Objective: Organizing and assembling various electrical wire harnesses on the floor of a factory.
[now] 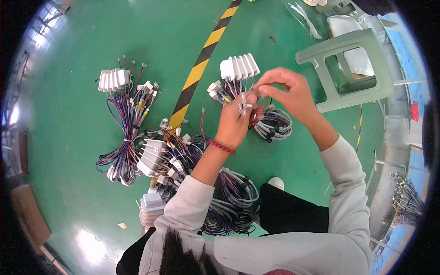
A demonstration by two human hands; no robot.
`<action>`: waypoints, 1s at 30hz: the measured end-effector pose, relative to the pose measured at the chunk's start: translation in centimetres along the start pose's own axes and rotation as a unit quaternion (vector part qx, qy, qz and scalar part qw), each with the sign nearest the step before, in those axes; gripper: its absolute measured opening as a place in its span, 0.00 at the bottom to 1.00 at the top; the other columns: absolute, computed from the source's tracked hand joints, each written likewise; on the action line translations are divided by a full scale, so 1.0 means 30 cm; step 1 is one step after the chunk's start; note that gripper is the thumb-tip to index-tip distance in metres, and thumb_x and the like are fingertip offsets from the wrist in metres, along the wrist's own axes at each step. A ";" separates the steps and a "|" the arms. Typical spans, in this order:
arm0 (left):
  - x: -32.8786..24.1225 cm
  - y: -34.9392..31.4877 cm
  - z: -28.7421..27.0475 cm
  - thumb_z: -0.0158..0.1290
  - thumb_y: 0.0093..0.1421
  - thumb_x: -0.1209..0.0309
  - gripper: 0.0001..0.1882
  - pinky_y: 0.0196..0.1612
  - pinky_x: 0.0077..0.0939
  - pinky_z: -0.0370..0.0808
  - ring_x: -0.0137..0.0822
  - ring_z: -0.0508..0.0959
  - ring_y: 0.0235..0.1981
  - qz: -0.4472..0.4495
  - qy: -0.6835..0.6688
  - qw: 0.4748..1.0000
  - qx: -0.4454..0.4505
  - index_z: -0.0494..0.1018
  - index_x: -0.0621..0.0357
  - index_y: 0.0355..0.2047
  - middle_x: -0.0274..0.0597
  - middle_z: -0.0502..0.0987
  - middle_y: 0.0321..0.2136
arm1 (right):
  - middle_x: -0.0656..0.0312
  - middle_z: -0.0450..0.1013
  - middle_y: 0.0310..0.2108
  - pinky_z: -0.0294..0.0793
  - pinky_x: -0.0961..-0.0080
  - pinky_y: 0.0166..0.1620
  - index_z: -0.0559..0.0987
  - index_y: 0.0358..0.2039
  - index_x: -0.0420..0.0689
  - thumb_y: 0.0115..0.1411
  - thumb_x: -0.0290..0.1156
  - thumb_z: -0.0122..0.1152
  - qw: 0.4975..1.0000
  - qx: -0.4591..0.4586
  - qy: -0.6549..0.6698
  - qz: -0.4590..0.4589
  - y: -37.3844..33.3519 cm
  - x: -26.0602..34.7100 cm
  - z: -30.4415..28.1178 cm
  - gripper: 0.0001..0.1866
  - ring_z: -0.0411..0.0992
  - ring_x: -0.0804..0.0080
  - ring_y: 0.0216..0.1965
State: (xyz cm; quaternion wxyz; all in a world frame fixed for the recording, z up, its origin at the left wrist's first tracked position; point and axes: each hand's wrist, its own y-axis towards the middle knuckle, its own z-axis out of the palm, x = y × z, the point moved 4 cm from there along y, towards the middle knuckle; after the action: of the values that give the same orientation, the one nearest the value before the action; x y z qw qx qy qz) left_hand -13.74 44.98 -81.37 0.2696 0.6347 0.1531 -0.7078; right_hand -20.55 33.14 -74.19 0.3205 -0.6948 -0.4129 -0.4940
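My left hand (233, 121), with a red bead bracelet (222, 147) at its wrist, is closed around thin red wires (263, 108). Small whitish connectors (244, 106) stick out between its fingers. Thumb and forefinger of my right hand (293, 94) pinch together close to the left fingertips, at the upper end of the red wires; what lies in that pinch is too small to make out. Just beyond and below the hands is a wire harness with a row of white plastic housings (239, 67), white plugs (216, 89) and a coiled grey cable (277, 124).
Another bundled harness (126, 137) lies on the green floor at left. A pile of harnesses (231, 195) with white housings (151, 156) sits by my left forearm. A pale green stool (323, 98) stands at right. Yellow-black tape (198, 71) crosses the floor. White cable ties (308, 20) lie at the far right.
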 end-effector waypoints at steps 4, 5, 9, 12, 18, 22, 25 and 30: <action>0.021 -0.007 -0.007 0.42 0.64 0.70 0.12 0.22 0.20 0.67 0.22 0.69 0.19 -0.098 -0.084 0.991 0.039 0.70 0.63 0.42 0.37 0.73 0.19 | 0.60 0.74 0.35 0.71 0.77 0.42 0.76 0.40 0.38 0.53 0.25 0.59 0.989 0.041 -0.096 -0.100 -0.006 0.061 0.035 0.13 0.72 0.76 0.37; 0.026 -0.007 -0.007 0.42 0.64 0.70 0.12 0.22 0.20 0.67 0.22 0.69 0.19 -0.118 -0.070 0.990 0.041 0.70 0.63 0.42 0.37 0.73 0.19 | 0.59 0.73 0.36 0.71 0.78 0.41 0.76 0.40 0.37 0.53 0.22 0.58 0.984 0.054 -0.102 -0.138 -0.010 0.082 0.050 0.13 0.71 0.75 0.36; 0.017 0.002 -0.013 0.42 0.63 0.72 0.09 0.24 0.20 0.69 0.22 0.69 0.20 -0.063 -0.031 0.995 0.073 0.70 0.62 0.40 0.38 0.74 0.21 | 0.57 0.73 0.36 0.71 0.79 0.39 0.76 0.42 0.40 0.53 0.22 0.57 0.977 0.111 -0.138 -0.115 -0.013 0.106 0.091 0.15 0.71 0.73 0.35; 0.027 0.002 -0.017 0.45 0.62 0.74 0.08 0.29 0.20 0.70 0.22 0.72 0.24 -0.073 -0.028 0.995 0.061 0.70 0.63 0.40 0.39 0.75 0.25 | 0.57 0.73 0.37 0.71 0.78 0.41 0.76 0.42 0.38 0.53 0.21 0.57 0.971 0.103 -0.165 -0.139 -0.012 0.107 0.073 0.14 0.71 0.73 0.37; 0.031 0.002 -0.023 0.51 0.59 0.74 0.09 0.36 0.19 0.71 0.23 0.74 0.32 -0.025 -0.119 0.992 -0.032 0.72 0.63 0.40 0.38 0.77 0.30 | 0.58 0.73 0.41 0.71 0.77 0.47 0.75 0.42 0.34 0.54 0.21 0.57 0.998 0.064 0.006 -0.017 0.005 0.028 -0.002 0.14 0.71 0.74 0.42; 0.039 -0.008 -0.033 0.52 0.58 0.75 0.10 0.33 0.19 0.72 0.23 0.75 0.29 -0.025 -0.076 0.996 -0.037 0.74 0.63 0.40 0.38 0.79 0.29 | 0.58 0.73 0.41 0.71 0.76 0.48 0.75 0.43 0.35 0.55 0.22 0.57 0.994 0.084 0.043 0.054 -0.001 0.005 -0.023 0.14 0.71 0.73 0.44; 0.035 -0.008 -0.034 0.52 0.58 0.76 0.09 0.31 0.18 0.72 0.23 0.75 0.27 0.013 -0.033 0.998 -0.055 0.75 0.63 0.38 0.38 0.80 0.27 | 0.56 0.74 0.41 0.71 0.76 0.47 0.75 0.43 0.35 0.55 0.23 0.57 0.992 0.107 0.046 0.046 -0.002 0.015 -0.026 0.14 0.72 0.73 0.44; 0.031 -0.004 -0.027 0.52 0.57 0.77 0.08 0.29 0.18 0.70 0.23 0.75 0.26 0.046 -0.023 0.997 -0.065 0.76 0.61 0.38 0.38 0.80 0.27 | 0.55 0.75 0.38 0.71 0.76 0.47 0.77 0.40 0.35 0.56 0.24 0.57 0.993 0.099 0.043 0.049 0.000 0.015 -0.029 0.12 0.73 0.72 0.42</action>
State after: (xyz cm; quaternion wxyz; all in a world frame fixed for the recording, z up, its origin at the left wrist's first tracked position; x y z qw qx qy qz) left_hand -13.21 45.35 -82.41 0.3466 0.6054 0.1630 -0.6977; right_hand -20.84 32.53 -73.49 0.4288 -0.6571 -0.4117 -0.4635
